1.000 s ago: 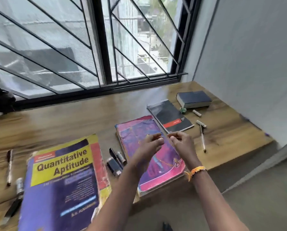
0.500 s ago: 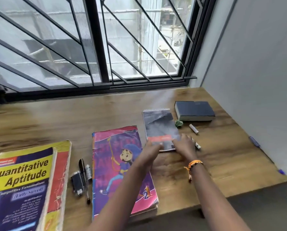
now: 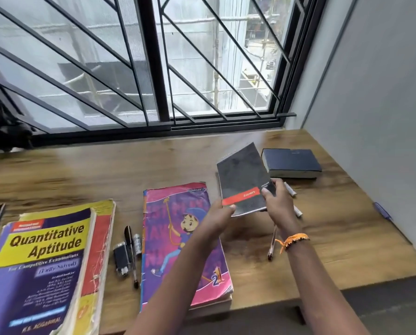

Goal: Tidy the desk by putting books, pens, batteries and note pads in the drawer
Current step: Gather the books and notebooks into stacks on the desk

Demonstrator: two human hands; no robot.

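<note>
Notepad (image 3: 244, 177), black: clasped in left hand (image 3: 220, 217) and right hand (image 3: 278, 205), raised off tabletop (image 3: 323, 238). 3 books, pens, batteries unstowed; drawer unseen.

Both forearms reach forward side by side, the left hand (image 3: 220, 215) and right hand (image 3: 278, 204) each pinching a near corner of the notepad (image 3: 244, 180), tilted up between them.
</note>
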